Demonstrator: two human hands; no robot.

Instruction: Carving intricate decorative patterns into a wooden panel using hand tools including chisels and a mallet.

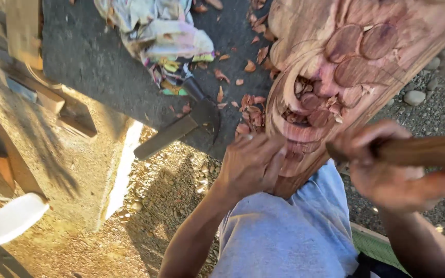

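outdoors, the ground (181, 180) is sandy dirt and small gravel in hard sunlight, with grey pebbles (428, 87) to the right of the carving. a dark, rough slab (93, 62) of concrete or stone lies to the left of the carving, and red-brown chips (248, 110) are scattered over it near the carving's edge.

the carving (336, 62) is a thick plank of reddish wood, tilted, its low end resting against the person's grey-shirted lap (284, 231). its face is cut with smooth curved grooves and round discs; a hollow in the middle holds loose chips.

the left hand (251, 164) curls at the carving's lower left edge, fingers bent and pressed to the wood; whether it grips a tool there i cannot tell. the right hand (387, 164), just right of the carving's low end, is closed around a round wooden handle (428, 150) that runs off to the right; it is blurred.

left of the carving, on the slab, lies a hatchet (181, 126) with a dark head and a wooden handle. above it sits a crumpled, pale, patterned cloth (155, 36). far left of the carving are worn wooden pieces (27, 62) and, low down, a white plastic bottle (11, 219).
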